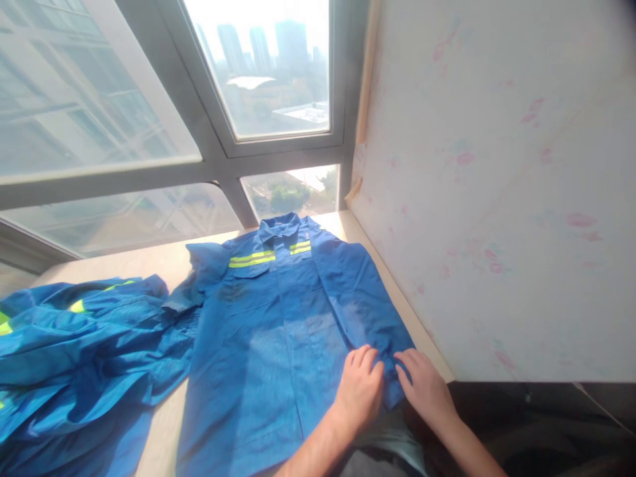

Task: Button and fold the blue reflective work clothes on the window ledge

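Observation:
A blue work jacket with yellow reflective stripes lies spread front side up, its collar toward the window. One of its sleeves runs down along the right side of the body. My left hand has its fingers curled onto the lower part of this sleeve, closed on the cloth. At the sleeve's outer edge, my right hand pinches the fabric between thumb and fingers. The fingertips of both hands are partly hidden in the folds. The other sleeve is bunched at the jacket's left side.
More crumpled blue clothing with yellow stripes lies to the left. Both rest on a light wooden surface below a grey-framed window. A pale wall with pinkish marks rises close on the right.

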A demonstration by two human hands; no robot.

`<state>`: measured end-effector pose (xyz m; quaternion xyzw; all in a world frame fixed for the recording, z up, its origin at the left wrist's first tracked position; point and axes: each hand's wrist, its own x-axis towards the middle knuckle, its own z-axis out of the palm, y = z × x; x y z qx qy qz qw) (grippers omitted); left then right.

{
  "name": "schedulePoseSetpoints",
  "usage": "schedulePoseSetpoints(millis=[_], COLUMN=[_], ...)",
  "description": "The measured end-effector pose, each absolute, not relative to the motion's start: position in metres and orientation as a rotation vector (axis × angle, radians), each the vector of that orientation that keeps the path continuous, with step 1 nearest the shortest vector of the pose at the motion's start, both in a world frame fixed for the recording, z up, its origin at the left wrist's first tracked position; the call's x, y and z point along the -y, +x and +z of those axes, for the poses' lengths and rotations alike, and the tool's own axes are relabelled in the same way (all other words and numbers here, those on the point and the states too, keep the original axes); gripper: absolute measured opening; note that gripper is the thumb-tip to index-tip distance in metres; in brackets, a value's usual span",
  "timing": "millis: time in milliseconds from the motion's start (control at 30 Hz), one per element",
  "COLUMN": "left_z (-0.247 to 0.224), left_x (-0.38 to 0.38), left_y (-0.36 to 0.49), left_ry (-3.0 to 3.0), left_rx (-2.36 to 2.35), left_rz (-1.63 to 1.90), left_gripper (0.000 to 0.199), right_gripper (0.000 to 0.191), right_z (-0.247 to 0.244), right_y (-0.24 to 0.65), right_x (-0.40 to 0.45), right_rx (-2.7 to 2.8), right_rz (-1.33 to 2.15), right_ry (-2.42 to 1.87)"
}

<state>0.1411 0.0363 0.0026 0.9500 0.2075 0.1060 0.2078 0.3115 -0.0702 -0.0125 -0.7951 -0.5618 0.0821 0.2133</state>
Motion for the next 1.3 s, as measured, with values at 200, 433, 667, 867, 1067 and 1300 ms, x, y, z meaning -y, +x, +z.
schedulePoseSetpoints(millis=[200,433,667,867,1067,1300], left_z=[-0.014,0.005,0.007,0.012,0.022,0.005], left_x=[-0.012,-0.026,-0.055,-0.124,-0.191,-0.214], left_y=[0.141,0.121,0.079,-0.017,-0.142,-0.197], left_ry=[2.740,2.590,2.483,2.457,2.254,2.181], left_rx=[-0.330,-0.370,-0.732,-1.415,-2.263,-2.248], left_rz=[0.202,0.295,0.499,0.594,0.367,0.079], left_gripper=[0.052,0.043,0.033,0.033,0.039,0.042], right_gripper=[0.043,0.035,0.044,0.041,0.040,0.050], right_z=[-0.040,-0.046,-0.039,-0.052,-0.054,-0.071], right_y=[0.312,0.312,0.297,0.282,0.275,0.306], right_x=[0.067,0.055,0.014,-0.015,-0.063,-0.144], right_rx=[1.816,1.731,1.837,1.760,1.777,1.652], right_rz=[0.078,0.142,0.093,0.120,0.140,0.014], right_ry=[-2.012,-2.069,-1.940,-1.904,-1.803,-2.005])
